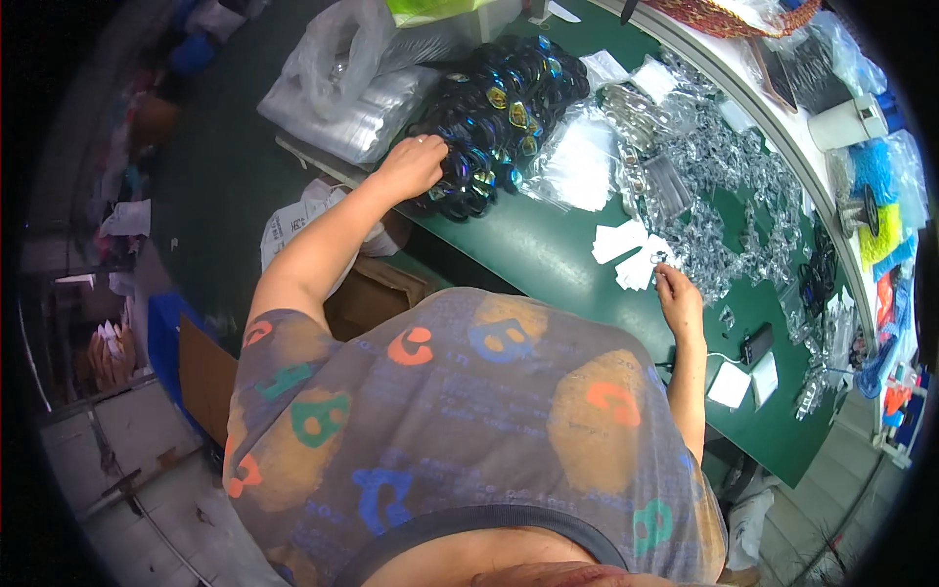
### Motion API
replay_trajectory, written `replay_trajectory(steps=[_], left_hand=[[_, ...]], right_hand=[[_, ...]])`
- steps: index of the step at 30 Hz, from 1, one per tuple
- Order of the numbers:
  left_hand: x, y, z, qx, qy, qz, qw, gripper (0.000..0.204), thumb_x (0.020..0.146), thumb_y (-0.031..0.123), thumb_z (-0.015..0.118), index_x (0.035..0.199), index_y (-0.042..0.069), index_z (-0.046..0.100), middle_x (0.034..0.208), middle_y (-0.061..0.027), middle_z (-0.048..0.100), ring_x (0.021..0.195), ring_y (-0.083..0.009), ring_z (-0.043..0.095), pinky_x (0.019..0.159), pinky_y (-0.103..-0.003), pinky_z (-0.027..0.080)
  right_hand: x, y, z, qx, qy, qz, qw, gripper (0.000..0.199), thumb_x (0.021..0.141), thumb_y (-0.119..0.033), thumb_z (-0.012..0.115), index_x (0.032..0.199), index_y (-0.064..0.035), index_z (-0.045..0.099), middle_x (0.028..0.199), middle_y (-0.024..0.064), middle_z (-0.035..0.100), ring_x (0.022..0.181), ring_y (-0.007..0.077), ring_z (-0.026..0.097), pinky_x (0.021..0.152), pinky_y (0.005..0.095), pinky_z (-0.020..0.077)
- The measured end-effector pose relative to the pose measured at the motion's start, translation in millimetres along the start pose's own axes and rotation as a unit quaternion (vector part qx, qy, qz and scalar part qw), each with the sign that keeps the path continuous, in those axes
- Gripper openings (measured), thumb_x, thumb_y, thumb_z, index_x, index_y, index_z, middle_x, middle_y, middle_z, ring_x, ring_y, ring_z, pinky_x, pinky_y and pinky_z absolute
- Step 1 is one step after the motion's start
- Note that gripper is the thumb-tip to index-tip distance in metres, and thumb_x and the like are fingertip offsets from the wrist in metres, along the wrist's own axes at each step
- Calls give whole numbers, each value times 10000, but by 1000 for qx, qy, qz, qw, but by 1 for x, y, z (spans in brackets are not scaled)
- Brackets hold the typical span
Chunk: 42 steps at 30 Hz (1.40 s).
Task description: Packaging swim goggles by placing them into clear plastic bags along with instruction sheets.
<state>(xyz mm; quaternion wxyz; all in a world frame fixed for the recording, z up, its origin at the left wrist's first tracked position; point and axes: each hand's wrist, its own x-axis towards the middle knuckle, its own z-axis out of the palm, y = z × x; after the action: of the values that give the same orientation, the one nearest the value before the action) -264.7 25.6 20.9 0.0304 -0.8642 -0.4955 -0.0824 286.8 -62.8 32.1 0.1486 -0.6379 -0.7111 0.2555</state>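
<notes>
My left hand (413, 164) is at a pile of glossy black loops (518, 103), my right hand (678, 292) beside white cards (634, 271) on the green surface (509, 240). Whether either grips, I can't tell.

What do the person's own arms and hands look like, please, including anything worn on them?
The left hand and right hand are ungloved and the forearms bare. An apparent ring shows on the left hand. The left sleeve is short, greyish, with colourful printed shapes.

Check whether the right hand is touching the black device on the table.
Apart. The head view shows a strip of green tabletop between the right hand and the black device.
</notes>
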Motion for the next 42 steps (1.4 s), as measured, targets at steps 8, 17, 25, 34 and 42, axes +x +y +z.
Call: replay_trajectory(steps=[8,17,25,34,42], left_hand=[[-15,-3,29,-125,61,-34,990,320,848,119,690,1157,53,634,1141,-127,684,1059,-334,638,904,-442,524],[5,-28,29,-70,-6,-50,996,184,885,218,621,888,48,691,998,-135,636,1007,-345,603,851,-484,474],[-10,-29,38,-180,15,-92,979,238,944,168,541,1110,49,663,1118,-158,685,1057,-368,636,909,-472,513],[-2,-19,30,-95,117,-52,987,194,873,148,636,1049,101,703,971,-81,660,978,-315,628,825,-469,496],[20,-12,47,12,52,-62,997,158,791,109,659,934,99,725,1027,-95,599,1030,-284,589,853,-439,433]], right_hand=[[9,-70,41,17,-31,-75,997,199,942,-172,627,1102,-78,700,1061,143,717,963,341,691,839,410,545],[-12,-110,68,10,-33,-93,995,207,952,-187,611,1110,-83,696,1060,142,713,977,348,683,843,411,545],[-21,-123,94,12,-35,-80,996,208,947,-194,611,1110,-96,694,1049,135,716,969,345,682,834,420,546],[-16,-139,99,3,-45,-87,995,209,952,-203,602,1107,-92,690,1052,125,717,971,340,683,830,425,548],[-6,-140,107,11,-51,-97,994,208,943,-198,610,1105,-97,692,1064,123,714,979,341,680,839,419,548]])
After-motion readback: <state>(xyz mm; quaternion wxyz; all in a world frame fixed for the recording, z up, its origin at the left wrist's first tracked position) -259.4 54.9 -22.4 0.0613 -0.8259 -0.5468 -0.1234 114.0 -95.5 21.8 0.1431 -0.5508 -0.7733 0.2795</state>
